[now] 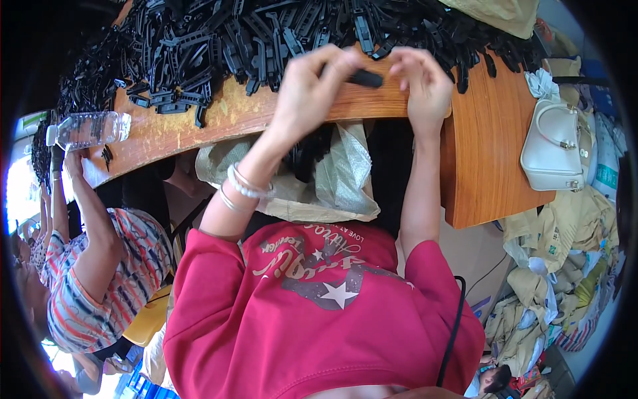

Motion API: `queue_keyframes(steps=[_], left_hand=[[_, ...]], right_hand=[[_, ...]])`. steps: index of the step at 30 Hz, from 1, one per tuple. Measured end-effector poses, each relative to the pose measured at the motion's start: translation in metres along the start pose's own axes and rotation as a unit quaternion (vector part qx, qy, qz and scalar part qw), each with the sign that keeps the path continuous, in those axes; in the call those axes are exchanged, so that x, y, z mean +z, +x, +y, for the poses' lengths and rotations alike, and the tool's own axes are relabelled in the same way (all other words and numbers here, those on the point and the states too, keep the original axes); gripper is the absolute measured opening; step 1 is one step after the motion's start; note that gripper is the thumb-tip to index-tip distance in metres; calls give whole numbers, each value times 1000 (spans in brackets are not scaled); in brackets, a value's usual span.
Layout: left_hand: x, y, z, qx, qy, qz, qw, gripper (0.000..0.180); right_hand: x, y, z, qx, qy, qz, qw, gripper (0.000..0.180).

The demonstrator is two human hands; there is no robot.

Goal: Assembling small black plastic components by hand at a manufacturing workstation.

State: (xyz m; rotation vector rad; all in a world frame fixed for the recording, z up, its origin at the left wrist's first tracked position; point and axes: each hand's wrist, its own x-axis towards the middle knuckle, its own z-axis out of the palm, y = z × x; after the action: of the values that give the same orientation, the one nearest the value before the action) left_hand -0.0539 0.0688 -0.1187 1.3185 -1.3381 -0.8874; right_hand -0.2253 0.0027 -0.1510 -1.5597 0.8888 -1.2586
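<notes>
So both hands are up at the near edge of the desk [498,166], working one small black plastic part [364,78] between them. The left hand [312,86] is curled closed around one end of it, fingers wrapped over the top, and the right hand [422,83] has its fingertips pinched in toward the other end, though I honestly can't tell if they're gripping it or just touching. The part sits right over the wooden edge, just in front of a huge heap of black plastic pieces [266,40] that covers most of the desk top. The left wrist has a couple of bracelets [246,186] on it, one beaded and one thin metal-looking. Under the desk edge, between the arms, there's an open silvery-tan sack [339,179] with more dark pieces inside. The person is in a red top [319,319] with a star print. Off to the right on the desk sits a white handbag [551,146], well apart from the hands, and below it there's a pile of tan bags [558,266] on the floor. On the left, another person in a striped shirt [113,279] is next to a clear plastic bottle [90,128] lying on the desk.
</notes>
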Motion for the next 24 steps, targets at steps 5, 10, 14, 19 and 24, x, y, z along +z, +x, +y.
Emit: queue_keyframes(steps=[5,10,14,19,24], left_hand=[[-4,53,-1,-17,110,-35,993,37],[12,80,-22,203,487,-60,847,17],[11,85,-25,322,564,-117,751,14],[2,65,30,118,202,1,972,20],[-20,25,7,-80,-301,-83,947,11]], right_hand=[[-7,55,24,-229,-507,8,831,22],[-11,65,23,-251,-372,81,890,21],[-11,33,-7,-74,-56,126,988,31],[-23,-1,-5,15,66,85,994,19],[-17,-18,-5,90,183,-18,979,26]])
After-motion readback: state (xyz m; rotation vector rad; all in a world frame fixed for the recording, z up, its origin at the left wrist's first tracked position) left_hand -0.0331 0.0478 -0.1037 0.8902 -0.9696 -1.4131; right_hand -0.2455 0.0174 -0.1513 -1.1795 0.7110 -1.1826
